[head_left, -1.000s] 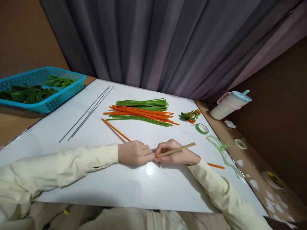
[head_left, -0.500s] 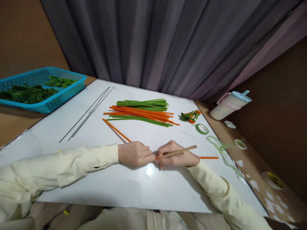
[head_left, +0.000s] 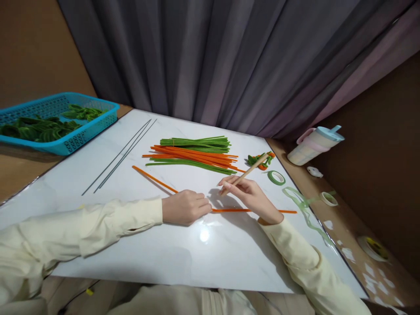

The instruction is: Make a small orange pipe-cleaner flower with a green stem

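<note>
My left hand [head_left: 187, 207] is closed around the middle of an orange pipe cleaner [head_left: 231, 210], whose ends stick out to the upper left and to the right. Raised a little above the pipe cleaner's right part, my right hand [head_left: 251, 196] pinches a thin wooden stick [head_left: 251, 169] that slants toward the upper right. Beyond both hands lie bundles of green pipe cleaners [head_left: 197, 141] and orange pipe cleaners [head_left: 193, 155]. Small orange and green pipe-cleaner flowers [head_left: 252, 160] rest behind the stick, partly covered by it.
Dark thin wires [head_left: 121, 153] lie on the left of the white tabletop [head_left: 164, 253]. At far left stands a blue basket [head_left: 90, 131] of green leaf shapes. Green tape [head_left: 276, 177], a loose green strip [head_left: 306, 210] and a tumbler [head_left: 313, 146] are on the right.
My right hand has lifted away from my left hand, up and to the right, tilting the stick more upright. More of the orange pipe cleaner now shows between the hands.
</note>
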Action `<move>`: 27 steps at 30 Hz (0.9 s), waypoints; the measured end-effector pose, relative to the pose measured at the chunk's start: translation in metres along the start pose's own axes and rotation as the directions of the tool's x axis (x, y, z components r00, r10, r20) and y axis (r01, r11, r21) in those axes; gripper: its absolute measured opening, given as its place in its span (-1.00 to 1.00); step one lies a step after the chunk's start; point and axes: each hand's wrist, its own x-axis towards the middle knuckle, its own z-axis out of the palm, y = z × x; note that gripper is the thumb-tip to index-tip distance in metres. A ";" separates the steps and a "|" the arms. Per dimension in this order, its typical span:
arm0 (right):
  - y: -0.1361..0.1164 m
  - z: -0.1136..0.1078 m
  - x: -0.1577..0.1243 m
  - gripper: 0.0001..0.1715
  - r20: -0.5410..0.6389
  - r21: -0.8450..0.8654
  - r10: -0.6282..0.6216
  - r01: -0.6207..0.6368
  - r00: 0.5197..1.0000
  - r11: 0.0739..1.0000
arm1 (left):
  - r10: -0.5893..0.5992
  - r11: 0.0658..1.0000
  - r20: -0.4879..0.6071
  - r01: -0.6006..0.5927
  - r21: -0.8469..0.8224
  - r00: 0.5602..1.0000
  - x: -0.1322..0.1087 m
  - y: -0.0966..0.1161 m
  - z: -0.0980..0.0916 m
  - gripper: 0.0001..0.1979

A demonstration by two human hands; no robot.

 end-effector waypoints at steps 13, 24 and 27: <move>-0.005 0.020 -0.037 -0.29 0.185 -0.570 0.228 -0.085 0.956 0.817 | -0.360 0.930 0.174 0.366 -0.005 0.917 0.006 0.009 -0.013 -0.79; -0.019 0.068 -0.054 -0.20 0.134 -0.956 0.172 0.082 0.976 0.282 | -0.255 0.967 -0.017 0.254 -0.004 0.967 -0.001 0.003 -0.009 -0.76; -0.020 0.073 -0.054 -0.26 0.154 -0.971 0.155 0.120 0.976 0.207 | -0.153 0.988 -0.030 0.152 -0.034 0.988 -0.003 0.004 -0.002 -0.72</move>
